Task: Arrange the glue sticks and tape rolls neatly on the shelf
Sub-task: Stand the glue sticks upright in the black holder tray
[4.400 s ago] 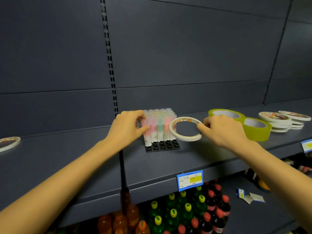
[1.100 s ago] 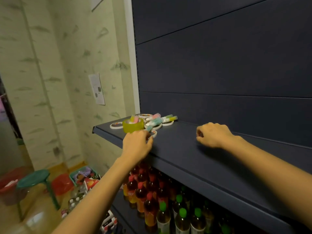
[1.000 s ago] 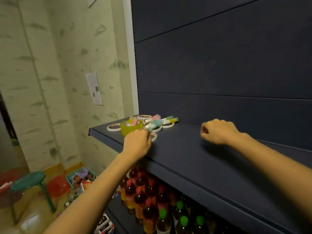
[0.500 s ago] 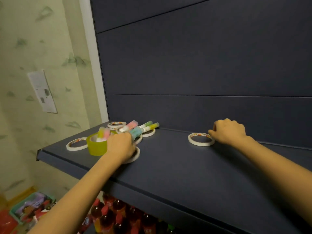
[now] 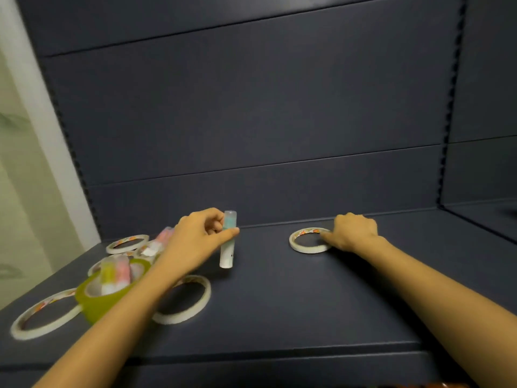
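My left hand (image 5: 200, 239) pinches a teal-and-white glue stick (image 5: 228, 238), held upright just above the dark shelf (image 5: 279, 309). My right hand (image 5: 353, 231) rests with curled fingers on the right rim of a thin white tape roll (image 5: 307, 240) lying flat near the back panel. On the left lies a loose pile: a green tape roll (image 5: 103, 299) with pastel glue sticks (image 5: 116, 273) inside it, three flat white tape rolls (image 5: 183, 299), (image 5: 42, 313), (image 5: 127, 243), and more glue sticks (image 5: 165, 236) behind my left hand.
The dark back panel (image 5: 265, 121) rises behind the shelf. A pale patterned wall (image 5: 19, 177) stands at the left, past the shelf's end. The shelf's front edge (image 5: 251, 357) runs just under my forearms.
My left hand has lifted a teal glue stick out of the pile and carried it right, toward the shelf's middle. My right hand stays at the white tape roll. The view has swung right.
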The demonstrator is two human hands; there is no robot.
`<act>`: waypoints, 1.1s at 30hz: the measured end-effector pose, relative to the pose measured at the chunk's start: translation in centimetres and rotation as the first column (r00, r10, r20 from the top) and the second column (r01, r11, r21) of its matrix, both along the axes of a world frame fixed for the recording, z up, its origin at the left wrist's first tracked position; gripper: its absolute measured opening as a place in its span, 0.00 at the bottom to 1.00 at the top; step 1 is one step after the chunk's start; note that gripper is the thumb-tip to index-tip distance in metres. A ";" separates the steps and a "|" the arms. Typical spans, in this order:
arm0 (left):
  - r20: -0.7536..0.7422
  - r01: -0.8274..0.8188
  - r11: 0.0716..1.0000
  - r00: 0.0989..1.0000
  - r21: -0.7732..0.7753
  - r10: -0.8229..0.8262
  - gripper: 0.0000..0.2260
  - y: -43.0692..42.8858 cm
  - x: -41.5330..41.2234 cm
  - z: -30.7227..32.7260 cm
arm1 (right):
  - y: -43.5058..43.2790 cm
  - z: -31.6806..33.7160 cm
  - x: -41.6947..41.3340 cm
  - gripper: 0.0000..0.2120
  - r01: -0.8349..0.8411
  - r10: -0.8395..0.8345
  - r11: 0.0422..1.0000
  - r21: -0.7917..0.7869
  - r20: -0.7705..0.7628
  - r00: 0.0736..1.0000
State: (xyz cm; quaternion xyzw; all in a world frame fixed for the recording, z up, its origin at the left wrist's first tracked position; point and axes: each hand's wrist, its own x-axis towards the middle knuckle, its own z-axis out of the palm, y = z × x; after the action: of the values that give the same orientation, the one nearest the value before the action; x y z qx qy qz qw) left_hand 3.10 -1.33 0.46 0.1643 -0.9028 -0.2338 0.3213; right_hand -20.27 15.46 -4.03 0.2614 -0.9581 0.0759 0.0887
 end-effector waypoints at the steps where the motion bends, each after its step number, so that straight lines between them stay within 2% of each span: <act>1: -0.019 0.038 0.999 0.999 -0.009 -0.038 0.06 0.3 -0.7 0.0 | 1.1 0.0 0.3 0.23 0.014 -0.015 1.000 -0.023 -0.032 0.999; 8: -0.075 0.301 0.953 0.952 0.040 -0.297 0.08 7.3 -7.4 -0.3 | 13.1 0.4 2.0 0.25 0.170 -0.187 0.979 -0.115 -0.163 0.969; 11: -0.060 0.386 0.922 0.921 0.033 -0.384 0.09 11.9 -9.9 0.3 | 18.8 0.7 2.5 0.21 0.252 -0.270 0.960 -0.121 -0.174 0.947; 18: -0.043 0.544 0.839 0.839 0.023 -0.542 0.07 23.9 -14.9 0.7 | 31.8 0.8 2.2 0.19 0.387 -0.405 0.913 -0.125 -0.189 0.894; 26: -0.078 0.555 0.832 0.829 -0.008 -0.554 0.06 36.2 -20.2 0.2 | 44.2 1.7 -1.3 0.19 0.405 -0.424 0.905 -0.131 -0.197 0.884; 33: -0.105 0.424 0.901 0.896 -0.084 -0.432 0.08 42.3 -24.4 -0.8 | 50.2 1.5 -4.4 0.20 0.338 -0.351 0.936 -0.098 -0.184 0.918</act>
State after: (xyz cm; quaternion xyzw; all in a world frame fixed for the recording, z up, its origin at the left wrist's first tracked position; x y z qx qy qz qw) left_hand -21.30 40.99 -0.29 -0.0624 -0.9022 -0.2813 0.3208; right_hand -24.64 65.68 -2.50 0.0919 -0.9726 0.0635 0.2041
